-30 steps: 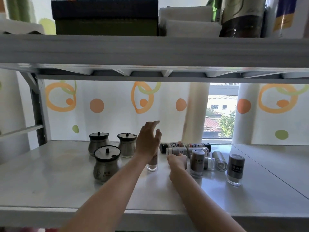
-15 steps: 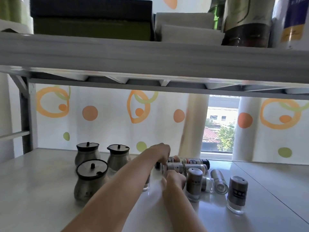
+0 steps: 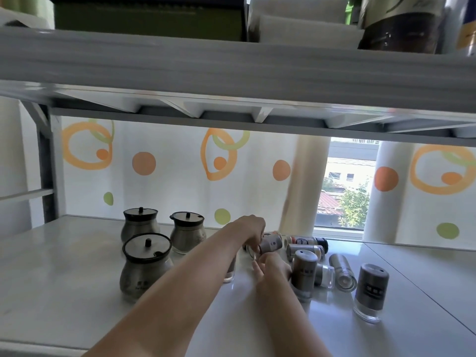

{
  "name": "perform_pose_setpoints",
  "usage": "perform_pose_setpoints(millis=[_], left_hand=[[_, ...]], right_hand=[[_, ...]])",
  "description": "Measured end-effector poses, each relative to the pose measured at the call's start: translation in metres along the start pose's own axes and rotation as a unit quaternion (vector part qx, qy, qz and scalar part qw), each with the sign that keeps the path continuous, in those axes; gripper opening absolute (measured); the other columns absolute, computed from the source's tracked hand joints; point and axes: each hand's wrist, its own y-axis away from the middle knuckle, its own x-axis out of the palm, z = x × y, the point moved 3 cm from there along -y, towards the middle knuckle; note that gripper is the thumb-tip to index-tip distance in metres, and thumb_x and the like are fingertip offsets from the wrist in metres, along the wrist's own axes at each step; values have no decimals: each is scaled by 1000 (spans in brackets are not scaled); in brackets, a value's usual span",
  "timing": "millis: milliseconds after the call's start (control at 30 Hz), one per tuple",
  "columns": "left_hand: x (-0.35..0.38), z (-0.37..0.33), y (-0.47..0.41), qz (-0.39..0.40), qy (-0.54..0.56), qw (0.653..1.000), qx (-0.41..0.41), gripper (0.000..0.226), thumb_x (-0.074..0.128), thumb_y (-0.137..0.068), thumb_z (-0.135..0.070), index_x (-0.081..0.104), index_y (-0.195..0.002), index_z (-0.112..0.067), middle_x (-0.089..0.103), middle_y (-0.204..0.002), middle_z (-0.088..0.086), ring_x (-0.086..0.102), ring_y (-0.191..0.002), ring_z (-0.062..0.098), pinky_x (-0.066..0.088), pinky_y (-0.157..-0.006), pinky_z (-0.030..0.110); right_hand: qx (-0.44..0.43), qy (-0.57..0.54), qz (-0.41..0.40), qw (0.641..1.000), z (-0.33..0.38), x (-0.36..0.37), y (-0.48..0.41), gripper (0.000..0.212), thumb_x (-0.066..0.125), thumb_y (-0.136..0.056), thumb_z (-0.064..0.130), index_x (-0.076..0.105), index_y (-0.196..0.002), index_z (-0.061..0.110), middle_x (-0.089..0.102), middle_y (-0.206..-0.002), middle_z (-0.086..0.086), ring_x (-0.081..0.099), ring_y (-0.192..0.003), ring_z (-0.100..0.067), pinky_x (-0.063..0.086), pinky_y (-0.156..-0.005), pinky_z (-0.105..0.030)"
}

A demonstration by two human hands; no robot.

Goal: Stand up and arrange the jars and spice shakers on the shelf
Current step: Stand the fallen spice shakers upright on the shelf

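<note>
Three steel jars with black lids stand at the left of the shelf: one in front (image 3: 145, 264) and two behind (image 3: 140, 222) (image 3: 187, 234). My left hand (image 3: 251, 229) grips a grey spice shaker (image 3: 270, 244), lifted and tilted. Just below it, my right hand (image 3: 273, 266) has its fingers extended toward the shaker's lower end. Two shakers stand upright to the right (image 3: 305, 274) (image 3: 369, 292). Several more lie on their sides behind (image 3: 306, 240) (image 3: 342, 271). Another upright shaker (image 3: 229, 271) is mostly hidden behind my left forearm.
The white shelf surface (image 3: 64, 292) has an upper shelf (image 3: 231, 68) close overhead, loaded with boxes and a dark bottle (image 3: 399, 24). A grey frame post (image 3: 47, 171) stands at the left. Behind hang a patterned curtain and a window (image 3: 345, 191).
My left hand came down from above the shakers, took hold of one lying shaker and lifted it. My right hand moved forward under it. The camera moved closer and lower.
</note>
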Motion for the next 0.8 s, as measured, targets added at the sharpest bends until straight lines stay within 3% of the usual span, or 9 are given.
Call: perform_pose_setpoints(millis=[100,167,267,400,467,533,633,733,800], left_hand=[[0,7,2,4,4,1000,-5,50,80,-70,-26,64,-113,-6,66,-114,11,62,-105,27,49,-84,31],[-1,11,4,3,1,1000,-8,55,81,-69,-27,61,-116,-7,63,-117,10,60,-108,27,48,-88,32],[-4,13,5,11,2,1000,-9,47,81,-67,-23,63,-107,-5,66,-103,10,63,-97,25,48,-78,31],[-3,16,5,18,27,999,-7,27,78,-68,-26,57,-75,-11,60,-74,2,56,-74,20,42,-65,27],[-2,19,5,20,44,999,-14,33,76,-70,-35,50,-63,-15,55,-65,-1,55,-72,20,41,-65,27],[-5,22,7,19,67,997,-19,34,74,-71,-41,54,-62,-15,59,-67,0,56,-72,20,42,-66,26],[-11,23,12,32,105,994,-21,35,71,-75,-45,67,-78,-10,66,-77,3,58,-70,17,43,-63,24],[-12,24,13,35,101,994,-32,40,68,-76,-52,64,-68,-13,65,-69,-1,58,-69,16,42,-59,21],[-12,26,12,27,102,994,-41,41,69,-75,-52,57,-61,-15,62,-65,-2,58,-70,16,40,-56,20]], right_hand=[[2,14,6,1000,-1,0,-5,23,40,-81,-18,46,-66,-2,48,-66,-12,47,-57,-17,52,-71,-29],[-15,51,35,998,-3,4,-8,23,38,-83,-15,57,-83,-3,52,-69,-9,48,-61,-17,50,-60,-22],[-61,90,87,990,-5,10,-11,50,37,-82,-16,63,-116,9,64,-95,-9,55,-88,-20,48,-87,-30],[-141,178,110,968,-3,11,-7,50,36,-81,-13,66,-115,8,67,-106,-11,55,-90,-17,41,-63,-17],[-150,204,115,961,-4,11,-7,48,37,-83,-11,66,-115,9,65,-102,-7,54,-90,-17,41,-72,-19],[-157,224,117,955,-3,11,-5,47,36,-82,-11,67,-113,7,64,-95,-5,53,-87,-16,39,-74,-20],[-168,248,111,948,-1,9,-5,47,34,-82,-11,65,-113,6,64,-94,-5,53,-84,-17,39,-60,-16],[-171,258,105,945,-1,9,-5,51,35,-83,-8,57,-126,9,65,-118,-8,58,-105,-21,40,-79,-19],[-174,265,104,943,-2,9,-5,52,36,-84,-6,54,-130,11,62,-124,-10,56,-114,-22,37,-83,-20]])
